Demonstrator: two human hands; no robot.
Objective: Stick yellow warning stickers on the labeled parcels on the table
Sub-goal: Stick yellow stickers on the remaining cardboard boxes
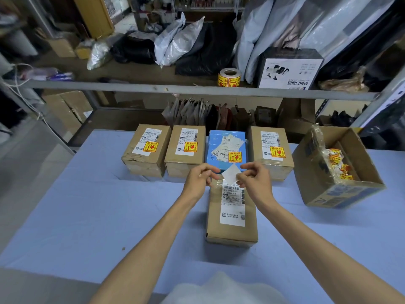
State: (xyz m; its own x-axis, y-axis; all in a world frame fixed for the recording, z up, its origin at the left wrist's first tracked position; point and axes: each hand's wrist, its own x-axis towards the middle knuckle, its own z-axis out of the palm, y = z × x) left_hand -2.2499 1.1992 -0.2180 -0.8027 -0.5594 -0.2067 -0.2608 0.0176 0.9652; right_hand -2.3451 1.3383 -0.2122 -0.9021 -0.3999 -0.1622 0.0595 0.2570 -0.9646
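A blue-covered table (87, 216) is bearing an open carton (324, 187) of yellow scraps at right and a rear row of four stickered parcels (185, 150). A labelled parcel (232, 216) without a sticker is lying nearest. Above its far end, the left hand (198, 178) and right hand (255, 178) are pinching opposite edges of a white square sheet (230, 174).

Grey bags (175, 38) and a white box (289, 69) sit on the shelf (131, 85).
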